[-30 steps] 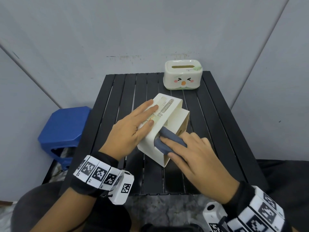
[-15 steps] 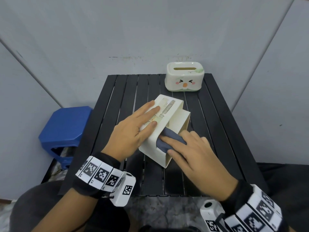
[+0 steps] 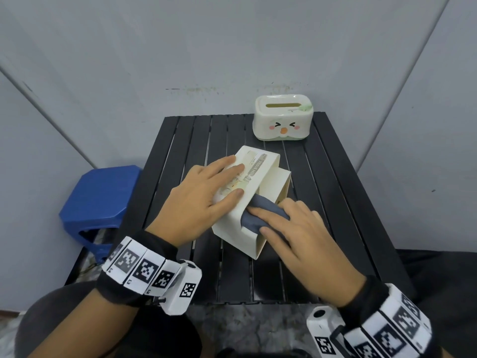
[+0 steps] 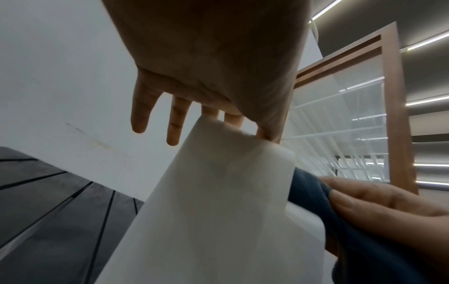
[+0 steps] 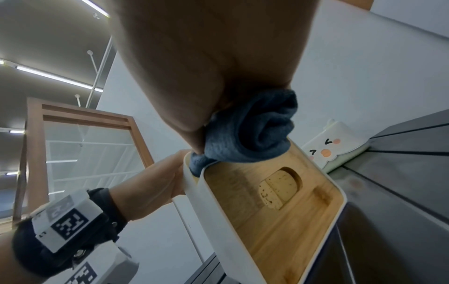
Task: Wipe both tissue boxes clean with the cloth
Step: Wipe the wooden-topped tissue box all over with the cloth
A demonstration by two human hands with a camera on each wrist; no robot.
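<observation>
A white tissue box (image 3: 260,174) lies tipped on its side in the middle of the black slatted table (image 3: 335,215). My left hand (image 3: 232,179) rests flat on its upper face with straight fingers, holding it down. My right hand (image 3: 260,220) holds a bunched blue-grey cloth (image 3: 268,205) against the box's near right side. The right wrist view shows the cloth (image 5: 250,130) rolled up under my palm at the rim of the box's wooden face (image 5: 279,201). A second cream tissue box with a cartoon face (image 3: 284,117) stands upright at the far right of the table.
A blue plastic stool (image 3: 98,200) stands on the floor left of the table. Grey walls close in behind and on both sides. The table's front edge lies just before my wrists. A wood-framed glass partition (image 4: 364,115) shows in the wrist views.
The right hand with the cloth has shifted only slightly along the box's side. The left hand stays flat on the box, and the box keeps its place.
</observation>
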